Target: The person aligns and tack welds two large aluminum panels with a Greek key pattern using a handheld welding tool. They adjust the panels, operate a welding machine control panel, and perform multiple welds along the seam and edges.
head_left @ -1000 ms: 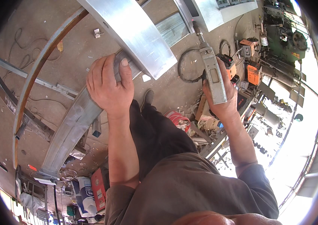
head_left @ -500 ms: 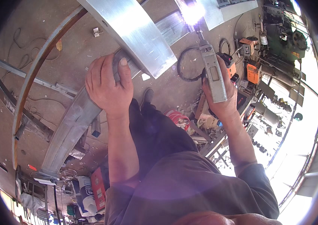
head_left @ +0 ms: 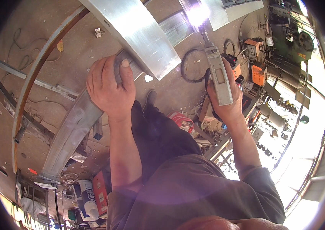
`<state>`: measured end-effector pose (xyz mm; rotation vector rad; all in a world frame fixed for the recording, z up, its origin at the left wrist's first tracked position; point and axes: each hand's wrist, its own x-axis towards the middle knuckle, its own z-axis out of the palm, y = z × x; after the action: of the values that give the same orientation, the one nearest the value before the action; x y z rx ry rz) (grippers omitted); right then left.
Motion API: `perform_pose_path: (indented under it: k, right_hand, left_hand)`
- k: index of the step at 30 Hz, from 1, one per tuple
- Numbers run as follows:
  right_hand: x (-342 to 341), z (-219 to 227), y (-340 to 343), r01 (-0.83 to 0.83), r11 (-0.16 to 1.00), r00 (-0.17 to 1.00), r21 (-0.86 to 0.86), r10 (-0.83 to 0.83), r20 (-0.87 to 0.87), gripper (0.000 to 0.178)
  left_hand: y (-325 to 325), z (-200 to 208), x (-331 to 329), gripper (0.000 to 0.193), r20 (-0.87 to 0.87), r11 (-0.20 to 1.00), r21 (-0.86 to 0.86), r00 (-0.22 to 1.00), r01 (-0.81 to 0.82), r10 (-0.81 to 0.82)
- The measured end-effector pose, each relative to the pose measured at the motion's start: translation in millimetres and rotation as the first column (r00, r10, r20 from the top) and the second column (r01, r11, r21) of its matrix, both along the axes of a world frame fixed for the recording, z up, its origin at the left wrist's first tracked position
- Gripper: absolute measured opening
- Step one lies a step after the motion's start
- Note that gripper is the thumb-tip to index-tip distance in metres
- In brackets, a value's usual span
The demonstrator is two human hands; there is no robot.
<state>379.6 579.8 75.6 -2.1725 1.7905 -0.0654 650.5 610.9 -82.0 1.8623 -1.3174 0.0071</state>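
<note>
My right hand (head_left: pixel 231 105) is closed around the grip of a grey handheld welding gun (head_left: pixel 220 80). The gun's narrow nozzle reaches up to a blinding white-violet weld glare (head_left: pixel 197 15), which hides the joint under it. My left hand (head_left: pixel 110 90) is wrapped over a curved grey metal beam (head_left: pixel 70 128), with the thumb lying along its upper side. Just beyond those fingers, a wide shiny rectangular metal tube (head_left: pixel 137 36) crosses above the beam. Part of the beam passes out of sight beneath that tube. A further strip of metal (head_left: pixel 176 27) runs toward the glare.
A rusty-edged curved bar (head_left: pixel 32 82) arcs over the floor at left. Looped black cable (head_left: pixel 187 78) hangs by the gun. At right are orange machines (head_left: pixel 259 73) and a cluttered bench; a red-and-white bucket (head_left: pixel 183 122) stands near my legs. A red box (head_left: pixel 101 193) sits lower left.
The welding gun has shifted very slightly right, and the glare at its tip looks a little smaller. My left hand stays on the curved beam, nearly still.
</note>
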Motion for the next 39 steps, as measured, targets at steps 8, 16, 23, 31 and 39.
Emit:
perform_pose_path:
  k: [8,16,23,31,39]
  right_hand:
    - [-4,-4,1,-0.044,0.998,0.999,-0.053,0.042,-0.025,0.084]
    - [-2,2,3,0.005,0.999,1.000,0.032,-0.005,-0.005,0.066]
    - [-2,4,6,0.037,0.999,0.999,0.035,-0.038,0.022,0.068]
    - [-4,4,10,0.072,0.996,0.997,0.051,-0.073,0.025,0.071]
    - [-9,3,13,0.072,0.997,0.997,0.040,-0.074,0.027,0.083]
  left_hand:
    - [0,-1,0,0.026,0.000,1.000,-0.001,1.000,0.001,-0.001]
    - [-1,-1,0,0.026,-0.004,1.000,-0.009,1.000,-0.004,0.004]
    - [-1,0,0,0.026,0.008,1.000,-0.001,1.000,-0.003,0.003]
    - [0,1,0,0.026,0.006,1.000,0.000,1.000,-0.006,0.006]
    - [-1,0,1,0.026,0.000,1.000,-0.001,1.000,0.002,-0.002]
